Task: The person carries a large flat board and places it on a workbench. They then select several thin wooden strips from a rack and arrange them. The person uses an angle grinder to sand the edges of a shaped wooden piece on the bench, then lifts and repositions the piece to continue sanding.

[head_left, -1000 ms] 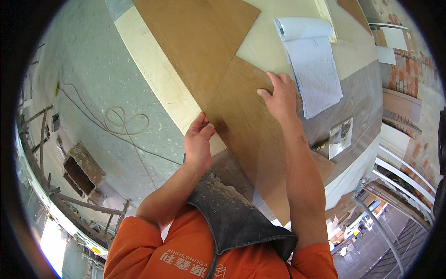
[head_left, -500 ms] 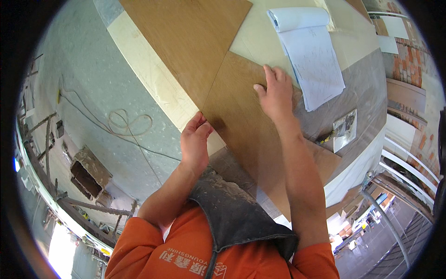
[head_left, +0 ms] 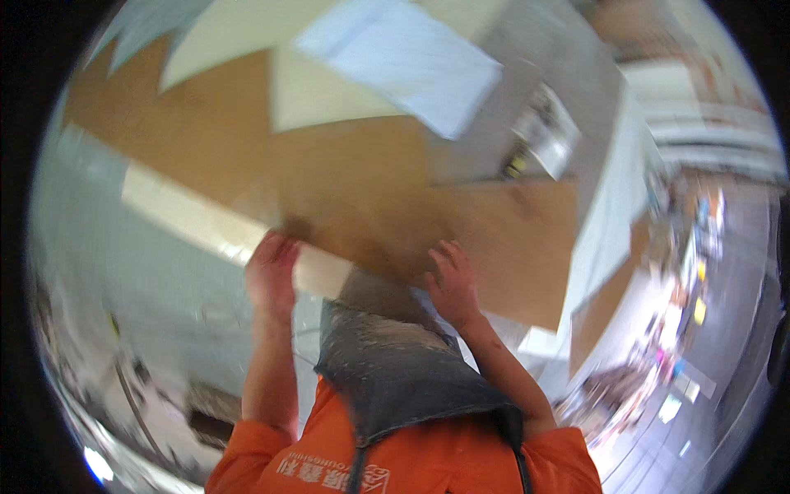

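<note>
Brown wood-grain planks lie end to end across the surface in front of me, smeared by motion. My left hand (head_left: 273,267) has its fingers drawn together at the near edge of the middle plank (head_left: 354,160), by the joint with the left plank (head_left: 189,123). A cream strip (head_left: 185,206) runs beneath that hand. Farther right, my right hand (head_left: 453,281) rests with fingers apart at the plank's near edge, close to another brown plank (head_left: 518,247). What lies under the fingertips is blurred.
A white paper pad (head_left: 403,62) lies beyond the planks, on cream and grey sheets. Right of it is a small white sheet with a dark and yellow tool (head_left: 516,160) beside it. A dark apron (head_left: 411,379) hangs before me. Clutter lies on the floor at right.
The view has swung, so the planks and pad now sit farther left. My right hand has come from the plank's far edge to its near edge. My left hand stays at the joint.
</note>
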`<act>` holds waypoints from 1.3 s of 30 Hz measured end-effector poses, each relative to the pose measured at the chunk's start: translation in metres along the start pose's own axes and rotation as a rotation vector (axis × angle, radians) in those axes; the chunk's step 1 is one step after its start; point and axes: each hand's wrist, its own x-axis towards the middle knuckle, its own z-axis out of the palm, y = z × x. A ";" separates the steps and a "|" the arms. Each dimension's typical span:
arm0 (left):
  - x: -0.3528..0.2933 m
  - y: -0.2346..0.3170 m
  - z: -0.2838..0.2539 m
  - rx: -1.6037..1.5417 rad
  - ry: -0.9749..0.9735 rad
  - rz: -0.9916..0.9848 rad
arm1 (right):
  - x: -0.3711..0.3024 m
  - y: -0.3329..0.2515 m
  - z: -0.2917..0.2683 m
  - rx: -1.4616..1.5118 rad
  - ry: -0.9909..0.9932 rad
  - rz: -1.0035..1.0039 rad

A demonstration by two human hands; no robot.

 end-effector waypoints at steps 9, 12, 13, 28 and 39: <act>0.005 -0.002 0.004 0.240 0.044 -0.088 | -0.173 0.045 -0.007 0.244 0.427 0.601; 0.035 -0.019 -0.013 0.282 -0.012 -0.213 | -0.245 0.052 0.020 0.359 0.563 0.762; 0.018 -0.032 -0.007 0.301 -0.042 -0.248 | -0.273 0.051 0.029 0.413 0.596 0.802; -0.264 -0.363 0.110 0.880 -0.625 -0.278 | -0.639 0.106 0.132 0.752 1.173 1.428; -0.424 -0.649 0.150 1.125 -0.810 -0.437 | -0.802 0.329 0.028 0.988 1.518 1.120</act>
